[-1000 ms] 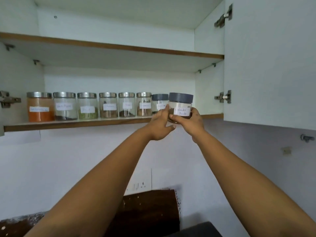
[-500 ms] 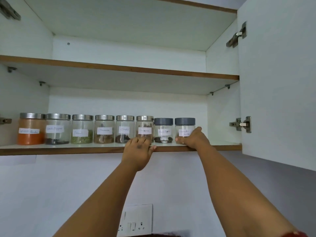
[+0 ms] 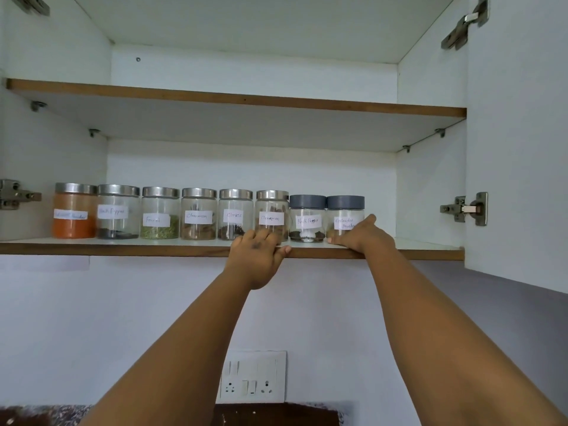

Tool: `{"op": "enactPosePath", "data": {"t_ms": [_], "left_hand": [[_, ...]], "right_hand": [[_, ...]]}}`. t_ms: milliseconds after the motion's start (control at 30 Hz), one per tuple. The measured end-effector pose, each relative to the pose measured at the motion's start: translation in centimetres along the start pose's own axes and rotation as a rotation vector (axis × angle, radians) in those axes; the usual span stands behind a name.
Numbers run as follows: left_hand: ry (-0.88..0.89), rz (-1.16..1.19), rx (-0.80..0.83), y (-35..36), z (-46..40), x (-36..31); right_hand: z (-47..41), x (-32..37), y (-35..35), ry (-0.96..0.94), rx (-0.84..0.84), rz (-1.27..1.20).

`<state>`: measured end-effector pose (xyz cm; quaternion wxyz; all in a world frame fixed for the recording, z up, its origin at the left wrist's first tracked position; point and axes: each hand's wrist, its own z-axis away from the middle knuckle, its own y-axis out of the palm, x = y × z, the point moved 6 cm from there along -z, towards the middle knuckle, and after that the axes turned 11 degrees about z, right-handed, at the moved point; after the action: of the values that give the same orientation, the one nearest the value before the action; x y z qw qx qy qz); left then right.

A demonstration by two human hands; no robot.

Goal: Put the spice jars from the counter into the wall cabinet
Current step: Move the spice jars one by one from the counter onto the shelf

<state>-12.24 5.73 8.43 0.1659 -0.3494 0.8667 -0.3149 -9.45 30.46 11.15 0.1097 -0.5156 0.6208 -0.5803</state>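
White cabinet shelving fills the view, doors swung open, and on the lower shelf (image 3: 123,242) the right hand (image 3: 362,236) lies against the grey-lidded coriander jar (image 3: 345,216), fingers extended rather than wrapped, thumb on the shelf lip, while the left hand (image 3: 256,256) hooks loosely curled fingers over the front edge just below the cinnamon jar (image 3: 272,215), holding nothing. Outward from the hands, eight jars stand upright in one touching row (coriander last on the right), so the placing step looks all but complete. Judged next: nudge the jar flush, withdraw both raised arms, and check the counter, which is barely in view.
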Motion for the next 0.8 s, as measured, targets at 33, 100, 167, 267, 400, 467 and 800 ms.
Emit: {"op": "enactPosePath", "data": {"t_ms": [33, 100, 167, 267, 400, 467, 800], "left_hand": [[-0.002, -0.003, 0.008, -0.1, 0.0, 0.0], [-0.016, -0.016, 0.043, -0.1, -0.1, 0.0], [-0.032, -0.021, 0.076, -0.1, -0.1, -0.1], [-0.061, -0.026, 0.116, -0.2, 0.1, -0.4], [-0.122, -0.061, 0.208, -0.3, 0.6, -1.2], [-0.086, -0.173, 0.233, 0.1, 2.0, -1.9], [-0.15, 0.052, 0.468, 13.5, 30.9, -0.8]], "right_hand": [[0.3, 0.0, 0.0, 0.001, -0.011, -0.007], [0.9, -0.1, -0.2, -0.002, -0.09, 0.021], [1.7, -0.4, -0.3, -0.011, -0.21, 0.083], [3.9, -0.9, 0.0, -0.063, -0.483, 0.112], [7.8, -2.0, 2.5, -0.28, -0.714, 0.041], [9.7, -2.6, 4.5, -0.364, -0.695, -0.003], [25.8, -8.7, 29.1, -0.003, -0.063, -0.271]]}}
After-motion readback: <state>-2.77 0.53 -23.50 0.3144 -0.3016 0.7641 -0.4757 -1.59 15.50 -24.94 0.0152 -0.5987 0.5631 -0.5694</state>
